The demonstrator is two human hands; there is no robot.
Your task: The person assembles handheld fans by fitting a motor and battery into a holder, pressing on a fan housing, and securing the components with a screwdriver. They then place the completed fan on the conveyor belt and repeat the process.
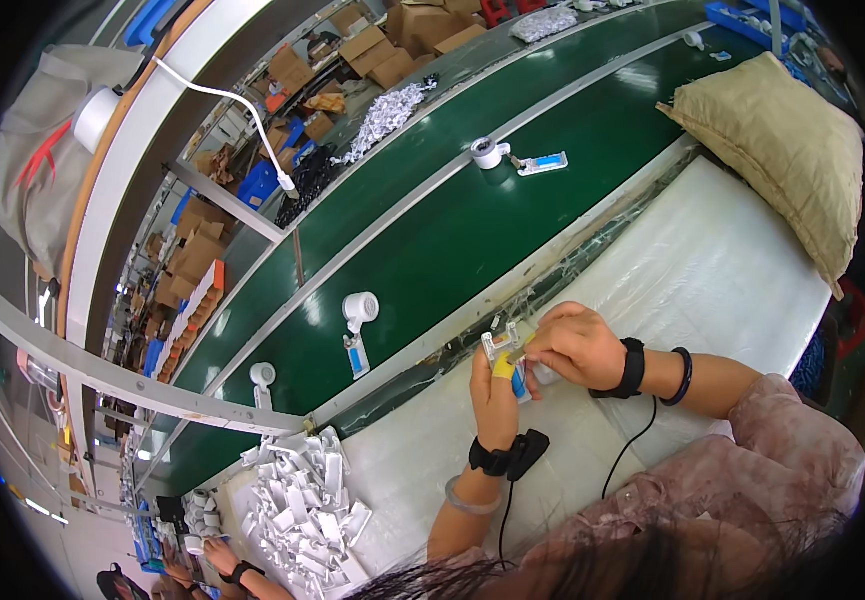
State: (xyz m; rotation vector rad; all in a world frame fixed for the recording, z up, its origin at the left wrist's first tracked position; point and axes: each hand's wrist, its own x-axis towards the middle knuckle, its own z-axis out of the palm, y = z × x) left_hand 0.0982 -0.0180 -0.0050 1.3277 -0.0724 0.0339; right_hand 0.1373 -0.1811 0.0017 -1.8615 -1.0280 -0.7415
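Note:
My left hand (495, 408) is closed around a small white plastic housing (498, 345), with a blue cylinder-like piece (519, 384) showing beside the thumb. Yellow tape wraps that thumb. My right hand (584, 347) meets it from the right, thumb and fingers pinched together at the housing; what exactly they grip is hidden. Both hands are over the near edge of the work surface, and each wrist wears a black strap. On the green conveyor belt beyond lies a similar white unit with a round head (359, 307) and an open handle with a blue piece (355, 356).
A pile of white plastic shells (302, 505) lies left of me, a co-worker's hand (220, 555) past it. Another white unit (489, 152) is farther along the green belt (422, 260). A stuffed beige sack (772, 150) rests at right. A metal frame bar (152, 390) crosses the left.

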